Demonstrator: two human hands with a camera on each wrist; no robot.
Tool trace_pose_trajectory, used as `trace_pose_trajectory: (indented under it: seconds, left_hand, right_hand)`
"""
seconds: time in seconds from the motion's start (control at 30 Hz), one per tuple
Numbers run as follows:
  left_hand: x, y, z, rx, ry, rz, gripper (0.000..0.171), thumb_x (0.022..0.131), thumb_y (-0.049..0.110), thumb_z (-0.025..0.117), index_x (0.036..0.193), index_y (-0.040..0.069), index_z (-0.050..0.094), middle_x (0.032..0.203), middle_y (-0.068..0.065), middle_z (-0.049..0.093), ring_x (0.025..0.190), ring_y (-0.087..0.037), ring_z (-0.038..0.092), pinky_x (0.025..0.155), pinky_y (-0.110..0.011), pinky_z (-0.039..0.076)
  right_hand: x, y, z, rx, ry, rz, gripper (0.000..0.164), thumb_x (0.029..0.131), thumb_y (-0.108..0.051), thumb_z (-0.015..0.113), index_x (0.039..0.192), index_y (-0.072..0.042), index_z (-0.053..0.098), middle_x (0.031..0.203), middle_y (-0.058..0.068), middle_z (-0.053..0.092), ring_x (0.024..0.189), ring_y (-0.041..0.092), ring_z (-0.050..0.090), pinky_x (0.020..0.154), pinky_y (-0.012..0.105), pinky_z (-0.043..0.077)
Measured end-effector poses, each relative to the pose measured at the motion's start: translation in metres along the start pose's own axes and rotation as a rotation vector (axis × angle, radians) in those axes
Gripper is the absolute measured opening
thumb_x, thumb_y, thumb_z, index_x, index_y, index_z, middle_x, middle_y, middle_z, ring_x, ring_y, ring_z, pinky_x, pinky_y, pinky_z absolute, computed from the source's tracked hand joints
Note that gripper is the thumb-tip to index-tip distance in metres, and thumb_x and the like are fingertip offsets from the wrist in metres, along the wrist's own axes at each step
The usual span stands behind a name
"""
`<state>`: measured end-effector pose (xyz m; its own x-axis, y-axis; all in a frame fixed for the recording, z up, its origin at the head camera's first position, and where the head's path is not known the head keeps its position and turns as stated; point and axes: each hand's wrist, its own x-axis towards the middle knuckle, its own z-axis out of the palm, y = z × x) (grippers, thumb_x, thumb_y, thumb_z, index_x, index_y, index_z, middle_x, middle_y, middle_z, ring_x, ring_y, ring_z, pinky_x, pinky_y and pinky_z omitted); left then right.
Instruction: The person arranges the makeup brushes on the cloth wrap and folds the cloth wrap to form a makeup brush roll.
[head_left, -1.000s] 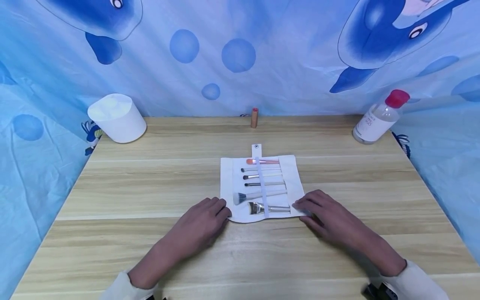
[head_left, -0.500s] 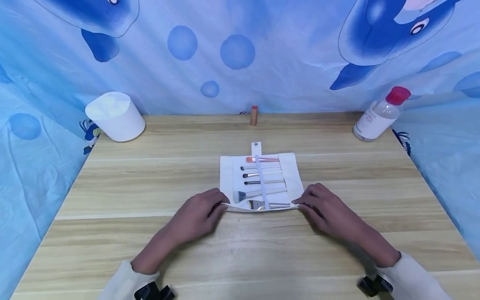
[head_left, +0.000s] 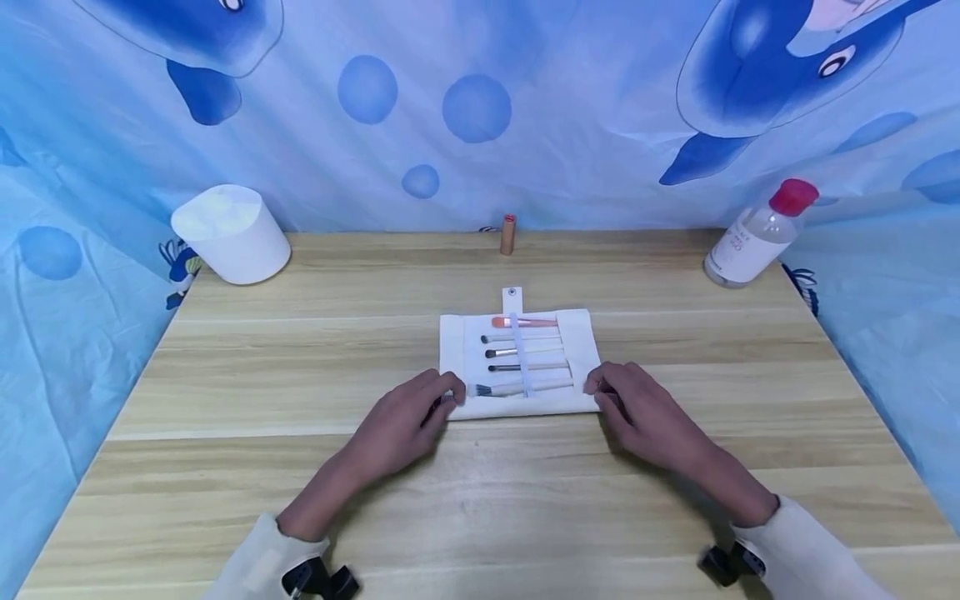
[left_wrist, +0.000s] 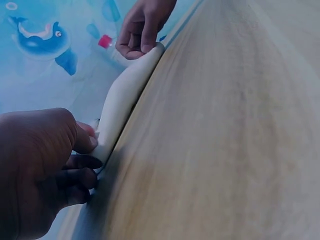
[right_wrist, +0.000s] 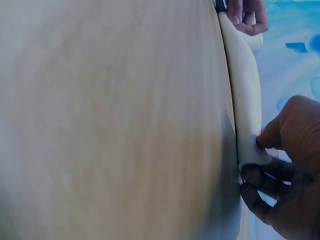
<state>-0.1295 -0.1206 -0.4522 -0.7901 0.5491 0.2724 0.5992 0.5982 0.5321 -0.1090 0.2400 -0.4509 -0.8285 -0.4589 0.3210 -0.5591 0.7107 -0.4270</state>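
Note:
A white brush roll (head_left: pixel 456 350) lies unfolded on the table, its near edge turned up and over toward the back. Several makeup brushes (head_left: pixel 525 353) sit side by side under its strap; the nearest flat brush is hidden beneath the fold. My left hand (head_left: pixel 412 412) pinches the left end of the folded edge (left_wrist: pixel 122 92) between thumb and fingers. At the opposite end, my right hand (head_left: pixel 641 412) grips the fold the same way, as the right wrist view shows along the rolled fabric (right_wrist: pixel 245 85).
Beyond the roll's snap tab (head_left: pixel 512 297) stands a small brown tube (head_left: pixel 508 235). A white paper roll (head_left: pixel 234 236) stands at the back left, and a clear bottle with a red cap (head_left: pixel 753 237) at the back right. A blue printed curtain (head_left: pixel 585 108) hangs behind the table (head_left: pixel 480 517).
Both hands have lifted the near edge of the brush roll and turned it away from me. The flat brush nearest me, visible before, is now covered by the fold.

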Motion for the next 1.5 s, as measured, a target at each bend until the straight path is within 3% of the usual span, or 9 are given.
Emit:
trace_pose_trajectory:
  seconds: [0.23,0.4,0.5,0.63,0.77,0.87,1.03,1.27,1.5]
  left_hand:
    - [-0.004,0.002,0.0,0.045,-0.018,-0.007,0.011,0.1,0.015,0.062,0.11,0.021,0.065,0.09,0.011,0.051,0.07,-0.006,0.047,0.063,-0.023,0.044]
    - [-0.007,0.001,-0.002,0.053,-0.041,0.01,0.018,0.096,0.026,0.071,0.112,0.02,0.066,0.103,0.007,0.05,0.073,-0.004,0.045,0.065,-0.022,0.044]
    - [-0.006,0.001,-0.003,0.063,-0.041,0.041,0.021,0.094,0.025,0.073,0.113,0.018,0.065,0.111,0.006,0.049,0.079,-0.005,0.046,0.071,-0.023,0.045]
    - [-0.004,0.002,-0.003,0.11,-0.024,0.114,0.017,0.096,0.018,0.07,0.111,0.013,0.065,0.11,0.004,0.052,0.09,-0.008,0.048,0.079,-0.026,0.047]
    - [-0.002,0.002,-0.002,0.154,0.003,0.181,0.011,0.097,0.014,0.066,0.108,0.011,0.066,0.105,0.004,0.055,0.092,-0.01,0.051,0.079,-0.027,0.049]
    - [-0.001,0.002,-0.001,0.17,0.026,0.195,0.008,0.097,0.013,0.065,0.105,0.011,0.066,0.102,0.005,0.055,0.089,-0.009,0.051,0.077,-0.027,0.05]
    - [0.001,0.001,-0.001,0.161,0.031,0.158,0.005,0.099,0.014,0.063,0.103,0.013,0.065,0.098,0.006,0.054,0.084,-0.007,0.05,0.072,-0.028,0.049]
    - [0.009,-0.003,-0.002,0.059,0.025,0.033,0.007,0.101,0.015,0.06,0.104,0.015,0.067,0.096,0.008,0.059,0.076,-0.007,0.053,0.069,-0.027,0.049]
    - [0.016,-0.008,-0.002,-0.074,0.03,-0.058,0.013,0.1,0.014,0.061,0.112,0.019,0.064,0.09,0.009,0.06,0.074,-0.007,0.055,0.069,-0.028,0.049]
  right_hand:
    - [0.003,-0.004,0.0,-0.099,-0.003,0.003,0.018,0.087,0.0,0.071,0.095,-0.016,0.066,0.107,0.001,0.057,0.104,0.02,0.049,0.085,0.039,0.045]
    - [0.003,-0.007,-0.003,-0.197,-0.048,-0.107,0.011,0.087,-0.004,0.065,0.096,-0.011,0.067,0.109,0.005,0.057,0.103,0.023,0.05,0.087,0.039,0.047]
    - [0.002,-0.009,-0.005,-0.264,-0.073,-0.161,0.01,0.089,-0.011,0.066,0.099,-0.009,0.066,0.11,0.005,0.058,0.104,0.024,0.051,0.089,0.04,0.046]
    - [0.003,-0.01,-0.007,-0.299,-0.07,-0.167,0.015,0.087,-0.016,0.076,0.1,-0.01,0.07,0.109,0.005,0.061,0.104,0.023,0.053,0.088,0.041,0.047]
    - [0.005,-0.01,-0.007,-0.294,-0.067,-0.177,0.017,0.086,-0.013,0.077,0.102,-0.009,0.072,0.105,0.004,0.063,0.102,0.022,0.054,0.088,0.039,0.049]
    - [0.006,-0.009,-0.007,-0.286,-0.072,-0.188,0.019,0.088,-0.013,0.073,0.106,-0.008,0.072,0.103,0.004,0.064,0.101,0.022,0.056,0.088,0.038,0.049]
    - [0.01,-0.007,-0.007,-0.253,-0.081,-0.183,0.019,0.091,-0.015,0.068,0.108,-0.007,0.07,0.102,0.003,0.063,0.096,0.019,0.055,0.083,0.038,0.05]
    - [0.015,-0.003,-0.008,-0.144,-0.114,-0.118,0.015,0.095,-0.009,0.064,0.11,-0.009,0.066,0.1,-0.002,0.06,0.093,0.016,0.052,0.078,0.036,0.049]
    - [0.019,0.002,-0.007,-0.093,-0.051,-0.097,0.021,0.091,-0.003,0.069,0.108,-0.014,0.062,0.094,-0.006,0.062,0.085,0.015,0.049,0.07,0.033,0.045]
